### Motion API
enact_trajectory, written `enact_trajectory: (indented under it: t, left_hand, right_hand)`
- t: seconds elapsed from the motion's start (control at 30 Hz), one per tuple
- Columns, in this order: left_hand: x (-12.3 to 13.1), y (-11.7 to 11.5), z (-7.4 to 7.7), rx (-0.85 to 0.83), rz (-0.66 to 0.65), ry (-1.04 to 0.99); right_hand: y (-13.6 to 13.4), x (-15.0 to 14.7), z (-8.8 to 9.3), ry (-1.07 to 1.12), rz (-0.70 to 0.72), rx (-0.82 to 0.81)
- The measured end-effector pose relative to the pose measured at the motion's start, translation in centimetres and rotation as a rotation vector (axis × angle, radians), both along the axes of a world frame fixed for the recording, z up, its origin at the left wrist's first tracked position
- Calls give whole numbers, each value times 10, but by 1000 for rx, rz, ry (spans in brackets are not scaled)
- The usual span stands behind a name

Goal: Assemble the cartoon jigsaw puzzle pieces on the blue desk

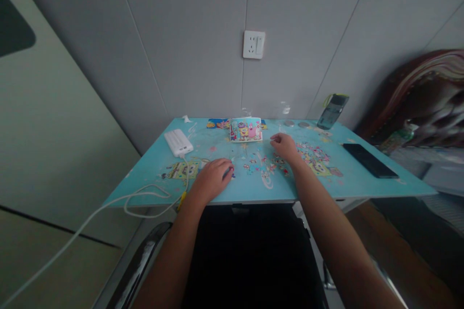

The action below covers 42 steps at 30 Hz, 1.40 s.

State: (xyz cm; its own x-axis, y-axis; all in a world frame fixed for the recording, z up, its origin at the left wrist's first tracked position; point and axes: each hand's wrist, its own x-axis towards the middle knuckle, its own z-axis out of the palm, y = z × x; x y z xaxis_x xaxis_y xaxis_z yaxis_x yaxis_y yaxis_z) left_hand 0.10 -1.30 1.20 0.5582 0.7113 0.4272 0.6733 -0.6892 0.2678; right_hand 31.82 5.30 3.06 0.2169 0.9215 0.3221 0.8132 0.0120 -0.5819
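Note:
My left hand [213, 178] rests palm down on the blue table [362, 181], fingers curled over a small dark puzzle piece [230, 172]. To its left lies a partly joined cartoon puzzle section [183, 170]. My right hand [284, 147] is farther back, fingers bent in a loose pinch over scattered puzzle pieces [266, 166]; whether it holds one is hidden. A second joined section [318, 160] lies to its right. The picture card [246, 130] stands at the back centre.
A white power bank [178, 142] lies back left, and its white cable [145, 197] loops over the front edge. A black phone [369, 160] lies at the right, a dark bottle [332, 111] near the wall. A wall socket [253, 44] is above. A black chair seat [250, 256] is below.

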Motion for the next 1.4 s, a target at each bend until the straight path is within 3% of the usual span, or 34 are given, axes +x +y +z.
enact_trajectory:
  t: [0.23,0.6,0.87,1.07,1.27,1.4]
  left_hand:
    - [0,2,-3,4,4,-3]
    - [0,3,-5,-3,8,20]
    - [0,3,-4,-11,-3,19]
    - [0,3,-3,-10,-5,11]
    - [-1,5,-8,9,-7,3]
    - [-1,4,-7,7,3,4]
  right_hand:
    - [-3,3,2,-7,-31,86]
    - [7,16,-4,205,-132,457]
    - [1,9,0,182,-94,502]
    - [-17,0,9,162,-68,277]
    - [-77,26,8,-23,336,-77]
    - [-109,47,11,-14,379,-198]
